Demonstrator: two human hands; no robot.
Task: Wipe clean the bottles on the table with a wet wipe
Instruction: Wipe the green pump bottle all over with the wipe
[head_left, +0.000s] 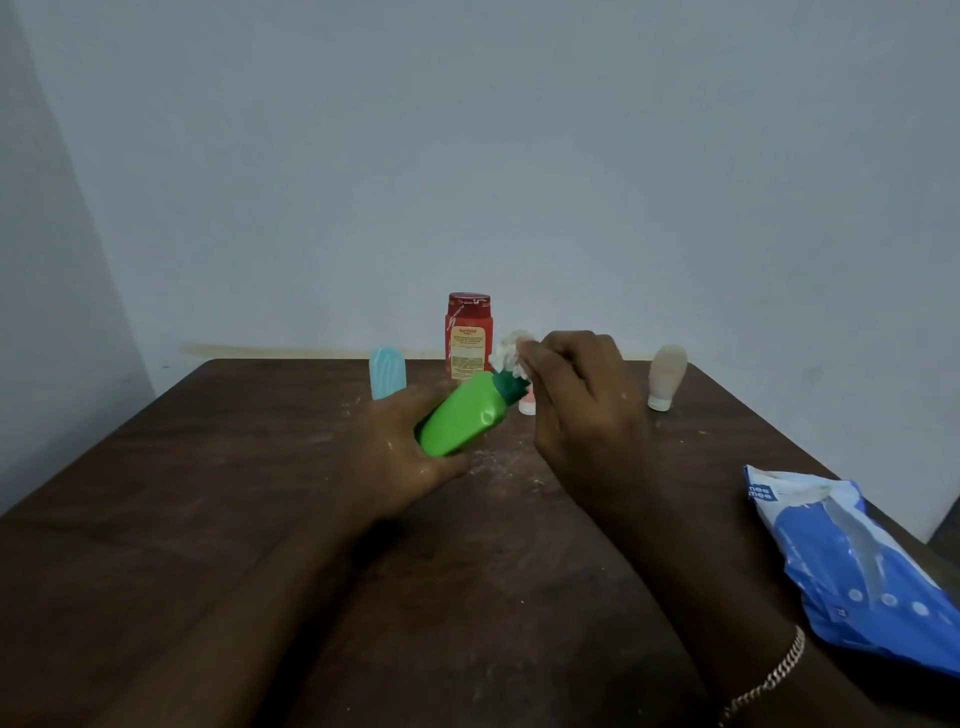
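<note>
My left hand (400, 447) grips a bright green bottle (460, 415) by its lower body, tilted with its dark green cap (511, 387) pointing up and to the right. My right hand (576, 400) pinches a crumpled white wet wipe (511, 351) and holds it against the cap. Behind them a red bottle (467, 335) stands upright. A light blue bottle (387, 371) is at the back left, and a beige bottle (666, 376) stands on its white cap at the back right. A small pink and white bottle (526, 402) is mostly hidden behind my right hand.
The dark wooden table (208, 519) has white powdery smears near its middle (498, 462). A blue and white wipe packet (852, 566) lies at the right edge. A pale wall rises right behind the table.
</note>
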